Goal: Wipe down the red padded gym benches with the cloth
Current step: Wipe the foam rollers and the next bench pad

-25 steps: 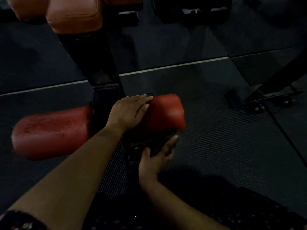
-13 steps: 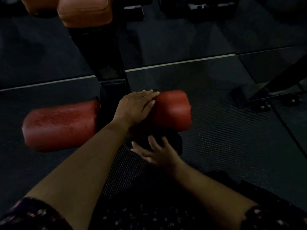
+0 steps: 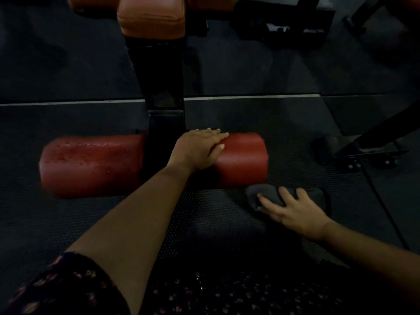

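Two red roller pads flank a black bench post (image 3: 166, 123). The left red pad (image 3: 91, 164) is dotted with wet droplets. My left hand (image 3: 197, 148) lies flat on the inner end of the right red pad (image 3: 243, 162), gripping nothing. A dark grey cloth (image 3: 270, 194) sits on the floor mat just below that pad's right end. My right hand (image 3: 293, 210) presses on the cloth with fingers spread and the thumb hooked at its left edge. An orange-red bench seat (image 3: 152, 19) is at the top.
A textured black rubber mat (image 3: 204, 214) covers the floor, with a white line (image 3: 250, 97) across it behind the pads. A black machine foot with bolts (image 3: 354, 155) stands at the right. Dark equipment frames (image 3: 293, 23) sit at the top right.
My right hand has moved with the cloth from under the right pad out to the right, onto the mat. My left hand has stayed on the right pad.
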{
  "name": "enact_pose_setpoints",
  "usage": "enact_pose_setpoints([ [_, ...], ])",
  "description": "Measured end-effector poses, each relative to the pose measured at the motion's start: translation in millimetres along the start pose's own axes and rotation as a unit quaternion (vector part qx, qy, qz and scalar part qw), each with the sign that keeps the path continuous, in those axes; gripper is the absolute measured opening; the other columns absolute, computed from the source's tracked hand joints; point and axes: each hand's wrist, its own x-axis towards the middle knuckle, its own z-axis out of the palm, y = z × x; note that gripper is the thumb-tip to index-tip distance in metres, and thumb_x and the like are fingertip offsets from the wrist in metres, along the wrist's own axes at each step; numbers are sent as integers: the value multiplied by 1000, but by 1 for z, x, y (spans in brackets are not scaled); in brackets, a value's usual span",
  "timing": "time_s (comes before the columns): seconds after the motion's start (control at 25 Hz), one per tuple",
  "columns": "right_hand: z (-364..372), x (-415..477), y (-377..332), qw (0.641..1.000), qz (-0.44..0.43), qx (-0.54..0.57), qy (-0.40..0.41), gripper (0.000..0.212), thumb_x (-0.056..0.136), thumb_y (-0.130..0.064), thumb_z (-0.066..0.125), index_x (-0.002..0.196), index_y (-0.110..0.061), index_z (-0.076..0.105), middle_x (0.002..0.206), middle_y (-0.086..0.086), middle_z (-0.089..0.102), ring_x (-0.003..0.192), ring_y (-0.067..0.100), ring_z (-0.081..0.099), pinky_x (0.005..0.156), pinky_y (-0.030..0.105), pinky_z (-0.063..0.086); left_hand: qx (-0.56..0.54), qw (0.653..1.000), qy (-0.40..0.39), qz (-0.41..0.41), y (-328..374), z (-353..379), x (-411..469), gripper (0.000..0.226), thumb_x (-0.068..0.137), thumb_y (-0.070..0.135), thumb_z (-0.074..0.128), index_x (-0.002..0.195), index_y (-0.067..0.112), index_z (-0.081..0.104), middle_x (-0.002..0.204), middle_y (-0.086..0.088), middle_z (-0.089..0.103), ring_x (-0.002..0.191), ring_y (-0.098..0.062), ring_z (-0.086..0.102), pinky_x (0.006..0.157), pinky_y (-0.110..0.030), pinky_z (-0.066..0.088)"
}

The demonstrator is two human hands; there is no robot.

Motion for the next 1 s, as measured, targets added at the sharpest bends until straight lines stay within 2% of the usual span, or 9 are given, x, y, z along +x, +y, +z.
enact_pose_setpoints([
  [0.08,-20,21,-17,998,-48,30,24,45,90,-30,47,133,-31,59,148,4,34,106,42,43,61,49,49,-14,1000,-10,4,1,0,-2,53,97,43,33,146,27,45,151,-1,45,141,-18,40,116,-35,26],
  [0.16,-42,64,-26,994,-88,24,61,46,93,-28,42,137,-31,54,151,3,35,108,43,45,64,50,51,-31,999,-26,5,-3,-9,-5,55,92,46,34,141,30,53,146,2,51,136,-15,46,111,-34,34],
  [0.32,-77,164,-40,995,-39,72,62,54,88,-24,25,122,-37,65,138,-5,55,102,36,59,63,37,49,29,989,125,-77,-42,-42,-34,43,91,37,41,111,21,75,115,-1,72,110,-24,67,91,-40,52],
  [0.48,-93,204,-26,993,13,94,69,26,92,-31,49,105,-31,73,124,-2,64,79,30,61,56,31,41,114,973,148,-135,-76,-54,-77,32,96,25,48,117,17,71,125,-6,68,121,-30,60,106,-51,40],
  [0.68,-116,215,-5,977,124,172,10,43,87,-26,38,117,-42,66,136,-2,54,86,31,55,61,37,45,86,931,207,-290,-120,-69,-158,42,101,29,39,139,19,54,145,-5,52,140,-26,40,119,-49,23],
  [0.76,-118,238,17,908,287,306,-16,47,90,-25,48,133,-43,52,144,-4,41,104,34,51,78,42,48,65,916,217,-331,-138,-58,-200,49,98,36,33,139,19,54,147,-4,50,142,-26,37,118,-49,24],
  [0.88,-109,284,51,735,428,526,-4,59,86,-23,62,141,-36,46,145,2,39,119,35,49,97,38,45,10,910,212,-357,-158,-44,-209,54,96,39,29,141,19,52,150,-3,45,144,-24,32,113,-49,31],
  [0.92,-110,300,49,712,408,571,6,64,84,-21,63,144,-35,44,146,3,39,122,32,49,101,36,44,0,907,223,-358,-162,-42,-203,55,96,39,29,141,20,52,151,-2,45,145,-23,31,112,-48,31],
  [1.0,-115,324,26,716,340,610,-11,74,83,-19,64,148,-39,36,150,2,35,126,30,47,105,36,42,-8,902,258,-347,-167,-33,-193,56,96,40,25,140,19,54,150,-2,46,144,-24,31,111,-47,32],
])
